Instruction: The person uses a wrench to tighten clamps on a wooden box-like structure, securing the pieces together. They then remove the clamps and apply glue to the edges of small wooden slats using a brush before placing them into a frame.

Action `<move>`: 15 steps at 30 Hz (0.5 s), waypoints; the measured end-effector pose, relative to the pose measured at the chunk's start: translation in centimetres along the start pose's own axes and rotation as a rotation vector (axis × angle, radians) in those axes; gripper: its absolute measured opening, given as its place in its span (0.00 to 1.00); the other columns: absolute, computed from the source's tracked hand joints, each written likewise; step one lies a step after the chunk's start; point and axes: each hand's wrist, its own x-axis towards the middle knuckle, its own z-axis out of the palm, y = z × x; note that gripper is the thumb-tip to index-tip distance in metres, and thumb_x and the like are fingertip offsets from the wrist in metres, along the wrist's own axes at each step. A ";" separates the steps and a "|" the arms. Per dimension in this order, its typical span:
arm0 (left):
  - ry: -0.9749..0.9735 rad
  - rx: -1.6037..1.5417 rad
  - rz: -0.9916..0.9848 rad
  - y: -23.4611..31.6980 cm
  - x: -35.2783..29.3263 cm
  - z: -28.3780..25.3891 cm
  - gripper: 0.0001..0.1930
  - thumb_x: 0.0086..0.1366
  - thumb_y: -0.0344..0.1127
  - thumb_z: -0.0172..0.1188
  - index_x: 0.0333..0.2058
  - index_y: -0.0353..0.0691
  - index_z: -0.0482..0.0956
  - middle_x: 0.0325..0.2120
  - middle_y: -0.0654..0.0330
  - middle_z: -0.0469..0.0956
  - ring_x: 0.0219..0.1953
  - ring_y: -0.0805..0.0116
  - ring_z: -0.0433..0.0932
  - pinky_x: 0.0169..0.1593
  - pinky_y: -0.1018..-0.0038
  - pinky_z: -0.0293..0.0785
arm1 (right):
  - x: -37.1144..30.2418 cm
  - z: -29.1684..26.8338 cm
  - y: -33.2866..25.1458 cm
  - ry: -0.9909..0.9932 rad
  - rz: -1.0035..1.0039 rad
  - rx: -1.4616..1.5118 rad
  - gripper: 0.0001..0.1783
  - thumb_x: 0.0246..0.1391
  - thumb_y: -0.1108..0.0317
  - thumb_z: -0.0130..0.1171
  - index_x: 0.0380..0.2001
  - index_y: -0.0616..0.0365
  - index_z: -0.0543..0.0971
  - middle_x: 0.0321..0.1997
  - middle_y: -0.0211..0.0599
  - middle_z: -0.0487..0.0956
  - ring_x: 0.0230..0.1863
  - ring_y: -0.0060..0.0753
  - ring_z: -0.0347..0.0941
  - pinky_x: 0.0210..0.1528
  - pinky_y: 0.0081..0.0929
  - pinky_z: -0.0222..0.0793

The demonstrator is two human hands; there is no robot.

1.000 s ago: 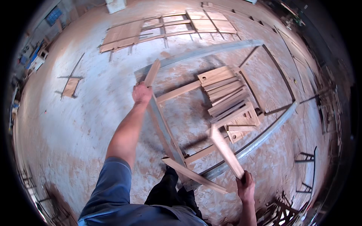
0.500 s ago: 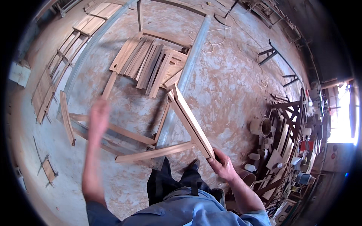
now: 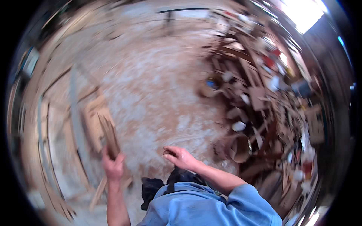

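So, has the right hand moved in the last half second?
Yes: left, judged against the brown bucket. The right hand was close beside it; now a wider gap shows between them, though the camera has turned too.

Left forearm point(image 3: 116, 203) upright, left grip point(image 3: 114, 166) closed, right forearm point(image 3: 219, 176) angled inward, right grip point(image 3: 181, 157) loosely curled

wide fisheye, from head height, facing down

The wooden pieces point(image 3: 108, 132) are narrow and brown, but blur hides their exact number. They lie slanted: near ends in the left hand point(image 3: 114, 165), far ends extending beyond it.
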 end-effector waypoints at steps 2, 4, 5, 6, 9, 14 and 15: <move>-0.015 0.326 0.089 2.0 0.7 4.9 0.23 0.51 0.29 0.62 0.48 0.30 0.72 0.37 0.52 0.77 0.39 0.63 0.76 0.46 0.67 0.72 | -1.0 -7.7 3.2 0.236 0.158 0.034 0.19 0.57 0.61 0.57 0.48 0.62 0.77 0.35 0.46 0.81 0.38 0.38 0.78 0.43 0.32 0.73; -0.120 0.433 0.072 2.9 1.5 8.9 0.24 0.51 0.29 0.63 0.48 0.30 0.72 0.36 0.49 0.77 0.39 0.61 0.76 0.46 0.67 0.72 | -2.1 -14.9 4.7 0.471 0.325 0.177 0.16 0.58 0.62 0.55 0.42 0.62 0.79 0.33 0.40 0.82 0.34 0.27 0.77 0.38 0.27 0.73; -0.200 0.416 0.027 3.4 1.6 11.5 0.24 0.51 0.30 0.63 0.48 0.30 0.72 0.36 0.49 0.77 0.38 0.61 0.77 0.46 0.67 0.72 | -3.1 -18.9 6.1 0.584 0.385 0.191 0.15 0.58 0.62 0.55 0.42 0.62 0.79 0.32 0.37 0.82 0.31 0.24 0.75 0.35 0.26 0.72; -0.272 0.408 -0.029 3.8 2.1 13.5 0.23 0.51 0.30 0.63 0.47 0.30 0.73 0.36 0.48 0.78 0.38 0.60 0.77 0.45 0.67 0.73 | -4.0 -22.0 6.3 0.700 0.418 0.271 0.14 0.58 0.62 0.55 0.40 0.62 0.80 0.29 0.33 0.80 0.26 0.20 0.72 0.29 0.23 0.70; -0.453 0.389 -0.007 4.3 4.3 19.6 0.23 0.51 0.31 0.64 0.47 0.30 0.74 0.36 0.49 0.78 0.37 0.59 0.78 0.44 0.66 0.74 | -6.8 -29.7 8.1 1.035 0.404 0.552 0.13 0.60 0.61 0.54 0.40 0.58 0.78 0.26 0.26 0.76 0.22 0.16 0.67 0.23 0.18 0.63; -0.645 0.234 0.089 6.7 10.2 30.5 0.23 0.52 0.32 0.65 0.48 0.32 0.74 0.35 0.50 0.81 0.38 0.64 0.80 0.43 0.68 0.74 | -10.6 -39.9 9.4 1.321 0.353 0.655 0.09 0.60 0.60 0.56 0.35 0.53 0.76 0.24 0.26 0.75 0.18 0.16 0.66 0.16 0.15 0.60; -0.693 0.195 0.064 7.9 11.2 32.5 0.23 0.52 0.32 0.65 0.48 0.32 0.74 0.36 0.51 0.81 0.38 0.64 0.80 0.44 0.69 0.74 | -11.7 -41.5 10.1 1.373 0.348 0.652 0.09 0.61 0.59 0.56 0.35 0.52 0.75 0.23 0.26 0.75 0.17 0.15 0.67 0.15 0.14 0.59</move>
